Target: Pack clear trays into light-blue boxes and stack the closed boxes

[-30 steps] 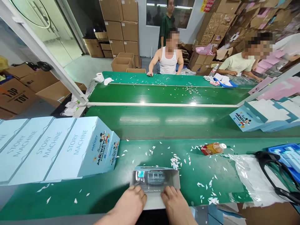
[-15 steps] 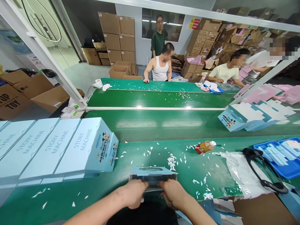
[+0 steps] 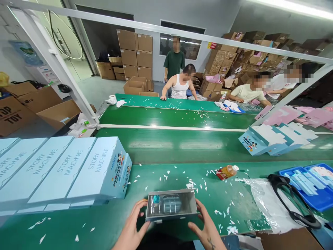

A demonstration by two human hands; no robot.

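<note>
My left hand (image 3: pixel 134 227) and my right hand (image 3: pixel 205 229) grip the two ends of a small clear-windowed box (image 3: pixel 171 205), held just above the near edge of the green table (image 3: pixel 161 222). Thumbs and fingers wrap round its sides. Through the window I see a pale blue item inside. A row of light blue "STORY MACHINE" boxes (image 3: pixel 62 172) lies on its side to the left of my hands.
White paper scraps litter the table. A small bottle (image 3: pixel 227 171) lies to the right, then a plastic sheet (image 3: pixel 265 201), a black strap (image 3: pixel 293 198) and a blue tray (image 3: pixel 309 184). Flat blue cartons (image 3: pixel 270 139) lie on the conveyor. People work at the far side.
The box has been lifted and turned so its clear window faces me. My hands have shifted from its near edge to its two ends. The camera has tilted upward.
</note>
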